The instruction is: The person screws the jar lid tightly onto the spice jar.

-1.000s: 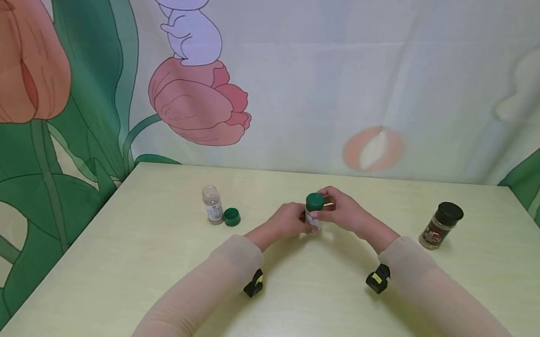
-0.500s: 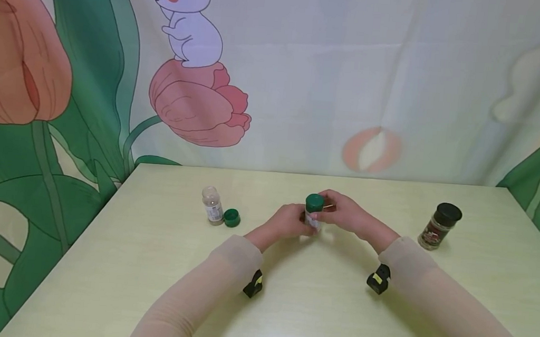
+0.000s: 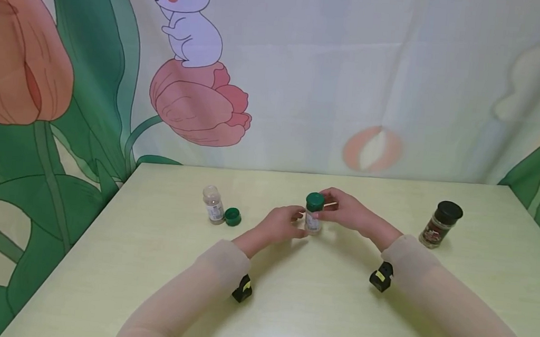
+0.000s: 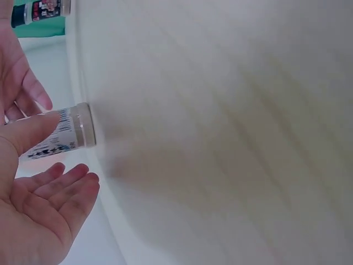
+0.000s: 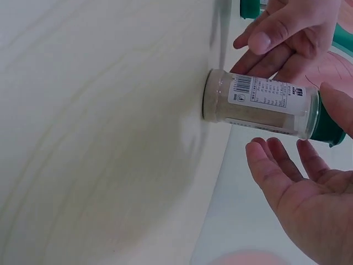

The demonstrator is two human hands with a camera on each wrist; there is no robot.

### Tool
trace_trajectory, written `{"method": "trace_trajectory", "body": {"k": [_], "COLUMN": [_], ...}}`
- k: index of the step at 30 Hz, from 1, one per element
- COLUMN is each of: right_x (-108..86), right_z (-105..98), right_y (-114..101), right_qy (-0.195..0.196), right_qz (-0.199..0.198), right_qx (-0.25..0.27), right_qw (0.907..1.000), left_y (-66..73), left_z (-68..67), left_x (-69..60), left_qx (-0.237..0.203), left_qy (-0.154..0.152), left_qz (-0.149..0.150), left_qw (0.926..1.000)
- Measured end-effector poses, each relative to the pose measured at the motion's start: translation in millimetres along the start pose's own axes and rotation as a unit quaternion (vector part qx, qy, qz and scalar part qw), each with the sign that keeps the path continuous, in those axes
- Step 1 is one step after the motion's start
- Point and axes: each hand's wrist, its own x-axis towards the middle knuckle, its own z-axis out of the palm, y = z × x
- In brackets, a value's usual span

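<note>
A small clear spice jar with a green cap and a printed label stands upright on the table between the hands. My left hand is just left of it, fingers spread and apart from the glass. On the other side, my right hand reaches round the cap. Its thumb lies over the cap in the right wrist view, while the other fingers are loosely bent with a gap to the jar. Whether the thumb presses on the cap is hard to tell.
An uncapped clear jar stands to the left, with a loose green cap beside it. A black-lidded spice jar stands at the right of the table. A printed cloth hangs behind the table's back edge.
My left hand has let go of the jar and drawn back slightly to the left. My right hand remains at the cap, nearly unmoved. The jar stays in place.
</note>
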Motion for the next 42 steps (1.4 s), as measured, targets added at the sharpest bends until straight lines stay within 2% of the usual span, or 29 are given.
{"method": "trace_trajectory", "body": {"k": [11,17,24,31,37,42], "right_x": [-10.2,-23.0,-38.1,-55.3,-65.1,-68.4], "right_z": [-12,-14,-16,-14,-8,0], "right_y": [3,0,-4,-15,-33,-47], "right_qy": [0.017,0.033,0.041,0.022,0.009,-0.008], "right_qz": [0.023,0.032,0.048,0.030,-0.014,-0.041], "right_qx": [-0.015,-0.040,-0.054,-0.071,-0.079,-0.084], "right_qw": [0.9995,0.9982,0.9966,0.9968,0.9968,0.9956], "left_y": [1.2,-3.0,-7.4,-8.1,-11.2,-18.6], "left_z": [-12.9,-19.7,-22.4,-25.7,-40.2,-51.6], "left_x": [-28.4,-45.1,-63.4,-85.5,-105.9,-122.6], "left_qx": [0.014,0.030,0.026,0.036,0.047,0.039], "left_qy": [0.014,0.024,0.022,0.026,0.045,0.069], "left_qz": [0.014,0.021,0.031,0.039,0.057,0.071], "left_qw": [0.9997,0.9990,0.9989,0.9983,0.9962,0.9943]}}
